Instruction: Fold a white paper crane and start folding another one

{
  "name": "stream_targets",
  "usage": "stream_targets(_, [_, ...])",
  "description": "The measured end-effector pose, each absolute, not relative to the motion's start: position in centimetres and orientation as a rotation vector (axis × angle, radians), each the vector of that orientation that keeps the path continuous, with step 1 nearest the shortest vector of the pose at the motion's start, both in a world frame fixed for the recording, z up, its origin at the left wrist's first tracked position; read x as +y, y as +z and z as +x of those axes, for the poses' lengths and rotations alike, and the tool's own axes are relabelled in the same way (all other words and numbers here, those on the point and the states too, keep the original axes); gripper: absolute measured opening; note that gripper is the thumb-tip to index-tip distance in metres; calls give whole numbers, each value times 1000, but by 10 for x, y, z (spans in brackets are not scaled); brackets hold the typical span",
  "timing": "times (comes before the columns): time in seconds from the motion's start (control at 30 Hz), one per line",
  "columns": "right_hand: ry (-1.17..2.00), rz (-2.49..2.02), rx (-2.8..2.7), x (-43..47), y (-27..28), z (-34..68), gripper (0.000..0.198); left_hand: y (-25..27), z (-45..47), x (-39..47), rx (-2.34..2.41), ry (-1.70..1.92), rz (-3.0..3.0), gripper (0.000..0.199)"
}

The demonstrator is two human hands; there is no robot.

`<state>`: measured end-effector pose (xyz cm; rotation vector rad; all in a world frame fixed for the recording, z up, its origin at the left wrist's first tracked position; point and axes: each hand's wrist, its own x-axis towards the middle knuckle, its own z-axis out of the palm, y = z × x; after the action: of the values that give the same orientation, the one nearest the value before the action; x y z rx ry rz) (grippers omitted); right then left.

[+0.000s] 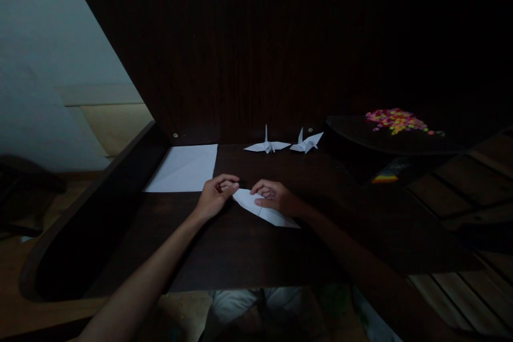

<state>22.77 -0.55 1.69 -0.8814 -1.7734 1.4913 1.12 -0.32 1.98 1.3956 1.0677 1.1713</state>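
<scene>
Toward six o'clock from the folded paper (274,215), the dark desktop (240,262) runs on to its front edge, above the person's lap. At nine o'clock a raised side panel (100,203) bounds it; at twelve, a tall back panel (260,53). Two white paper cranes (267,147) stand by that back edge, from twelve to one o'clock, and a white sheet (184,170) lies at ten. A small shelf at two o'clock bears colorful pieces (396,120).

Both hands are at the folded paper, a short gap between them. The right hand (278,199) clamps its upper edge, thumb on the near face; the left hand (216,195) curls at its ten o'clock corner, whether pinching I cannot tell. Its other point reaches toward four o'clock.
</scene>
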Motion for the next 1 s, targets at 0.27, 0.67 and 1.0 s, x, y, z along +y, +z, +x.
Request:
stream_targets(0.27, [1341, -936, -1811, -6, 15, 224, 14, 16, 10, -4, 1143, 1160, 1348, 36])
stream_targets(0.67, [1604, -921, -1723, -6, 25, 226, 31, 20, 12, -8, 1347, 1450, 1862, 23])
stream_targets(1.0, [1867, -734, -1169, -7, 31, 222, 56, 30, 16, -28, 1000, 1219, 2182, 42])
